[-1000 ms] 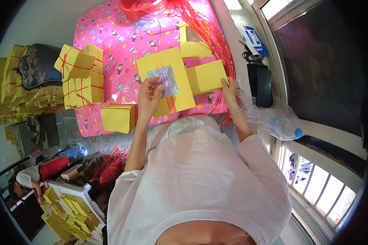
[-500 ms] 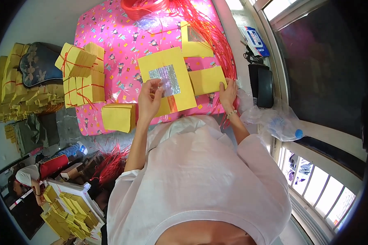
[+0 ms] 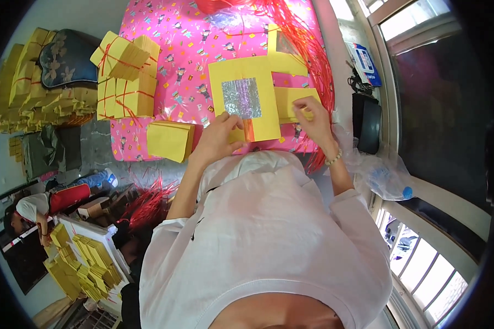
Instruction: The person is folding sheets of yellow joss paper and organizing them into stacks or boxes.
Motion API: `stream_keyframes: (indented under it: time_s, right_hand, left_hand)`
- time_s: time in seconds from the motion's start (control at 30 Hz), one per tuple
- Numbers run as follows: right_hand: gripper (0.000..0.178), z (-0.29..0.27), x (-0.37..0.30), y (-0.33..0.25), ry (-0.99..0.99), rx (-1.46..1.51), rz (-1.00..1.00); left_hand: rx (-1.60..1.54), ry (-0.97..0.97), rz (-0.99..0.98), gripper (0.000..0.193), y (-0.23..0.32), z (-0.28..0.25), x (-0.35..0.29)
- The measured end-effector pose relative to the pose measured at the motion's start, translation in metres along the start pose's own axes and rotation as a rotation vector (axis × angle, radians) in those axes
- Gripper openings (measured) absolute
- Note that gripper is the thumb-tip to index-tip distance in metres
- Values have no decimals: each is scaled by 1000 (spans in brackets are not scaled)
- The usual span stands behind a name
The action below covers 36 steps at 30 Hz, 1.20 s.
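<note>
A large yellow paper sheet (image 3: 218, 82) with a silver foil square (image 3: 240, 97) and an orange-red strip (image 3: 250, 130) below it lies on the pink patterned cover. My left hand (image 3: 218, 138) rests at the sheet's lower left edge, thumb and fingers apart around a bit of yellow paper. Over a smaller yellow paper piece (image 3: 284, 104) to the right, my right hand (image 3: 315, 119) hovers with bent fingers, thumb and fingertips slightly apart. Whether it touches that piece is hard to tell. Another yellow paper piece (image 3: 288, 64) lies farther back.
A loose yellow paper stack (image 3: 169, 140) sits at the cover's near left; tied yellow bundles (image 3: 134, 96) stand behind it. Red plastic strands (image 3: 325, 71) run down the right side. A plastic bottle (image 3: 387, 181) lies in clear film by the window. Another person (image 3: 38, 211) bends at lower left.
My right hand has come off the small piece's right edge and now bends over it. My left hand has slid from the foil down to the sheet's lower edge. The view has shifted.
</note>
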State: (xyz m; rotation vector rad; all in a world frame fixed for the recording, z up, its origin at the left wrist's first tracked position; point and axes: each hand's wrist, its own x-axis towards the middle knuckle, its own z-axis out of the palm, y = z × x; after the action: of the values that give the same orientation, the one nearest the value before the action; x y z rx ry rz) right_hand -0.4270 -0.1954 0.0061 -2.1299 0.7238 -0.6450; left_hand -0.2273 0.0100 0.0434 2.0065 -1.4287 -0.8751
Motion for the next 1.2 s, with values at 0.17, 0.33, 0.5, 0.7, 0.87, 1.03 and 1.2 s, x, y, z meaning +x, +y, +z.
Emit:
stream_keyframes:
  time_s: [0.17, 0.33, 0.5, 0.7, 0.87, 1.03, 1.2]
  right_hand:
    - [27, 9, -1, -42, -451, -78, -300]
    - [31, 22, 0, -46, -522, -221, -403]
    - [25, 20, 8, -41, -598, -194, -412]
    - [11, 17, 19, -41, -690, -106, -327]
    - [10, 16, 24, -39, -712, -70, -317]
    - [11, 19, 24, -34, -728, -32, -256]
    - [15, 23, 25, -26, -718, 56, -185]
  left_hand:
    - [195, 25, 86, 40, 1, 12, 0]
    - [242, 29, 77, 39, 0, 13, 3]
    - [115, -1, 115, 30, -8, 8, 5]
    - [-133, -84, 52, 20, -20, 3, 10]
    - [-122, -76, 103, 18, -24, 2, 12]
    - [-116, -110, 66, 20, -27, 1, 14]
    - [-294, -128, -10, 15, -26, 1, 14]
